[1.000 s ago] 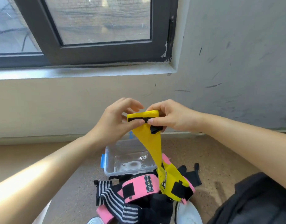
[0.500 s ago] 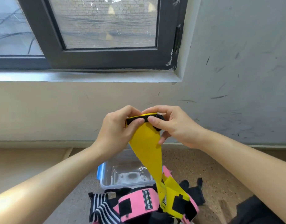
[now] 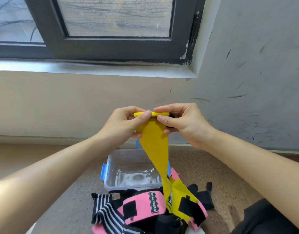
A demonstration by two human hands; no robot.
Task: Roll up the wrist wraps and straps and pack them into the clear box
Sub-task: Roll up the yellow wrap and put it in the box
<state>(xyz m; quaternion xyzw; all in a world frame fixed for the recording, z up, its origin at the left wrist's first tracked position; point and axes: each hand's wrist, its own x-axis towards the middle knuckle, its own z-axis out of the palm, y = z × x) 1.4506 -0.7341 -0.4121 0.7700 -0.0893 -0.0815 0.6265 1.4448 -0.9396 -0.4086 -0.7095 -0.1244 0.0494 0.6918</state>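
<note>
Head view, yellow wrap (image 3: pixel 153 142): held up in front of the wall, above the clear box. Its top end is turned into a thin, tight roll, and the rest hangs as a long strip down to the pile on the floor.
Left grip (image 3: pixel 126 123): a bare hand, thumb and fingers pinching the left end of the roll.
Right grip (image 3: pixel 182 122): a bare hand pinching the right end of the roll, with the thumb on the near face of the strip.
Clear box (image 3: pixel 111 168): on the floor below the hands, lid off, with a blue latch (image 3: pixel 104 173) on its left side. Nothing packed shows inside.
Pile: a pink wrap (image 3: pixel 142 206), a striped wrap (image 3: pixel 105 210) and black straps (image 3: pixel 202 196) lie tangled at the near edge of the box. The yellow tail ends among them.
Risk, skew: the strip hangs twisted toward the right. If the two grips turn unevenly, the roll will likely cone out at one end.
Risk, spring-back: only a few turns are wound. A slack pinch while the fingers shift could let them unwind.
Risk, snag: black fastener patches on the yellow fabric lie against the pile. Drawing the tail up may catch the pink wrap and drag it along.
Risk, fit: several pieces wait unrolled, so a loose, fat roll would probably waste room in the box.
</note>
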